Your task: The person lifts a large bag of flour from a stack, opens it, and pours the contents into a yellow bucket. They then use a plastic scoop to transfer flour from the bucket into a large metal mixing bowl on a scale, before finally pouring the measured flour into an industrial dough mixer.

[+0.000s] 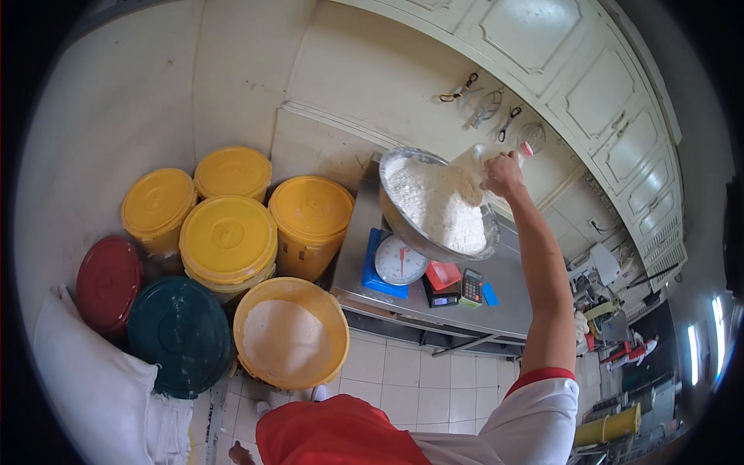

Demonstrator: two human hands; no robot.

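Observation:
My right hand (504, 175) reaches out over a large metal bowl (393, 203), its fingers closed on a pale translucent scoop (470, 157). A red-and-white end sticks out beyond my fist. White flour (438, 203) is heaped high in the bowl, and a beige powder patch lies on it below the scoop. The bowl rests on a blue dial scale (401, 262) on the metal table. My left hand (241, 453) hangs low at the bottom edge, beside my red apron (341, 430); only part of it shows, so its grip is unclear.
An open yellow tub of white powder (339, 341) stands before me, left of the table (356, 279). Lidded yellow, red and green tubs (180, 333) crowd the left, beside a white sack (97, 380). A calculator (471, 285) lies near the scale. Utensils hang on the wall.

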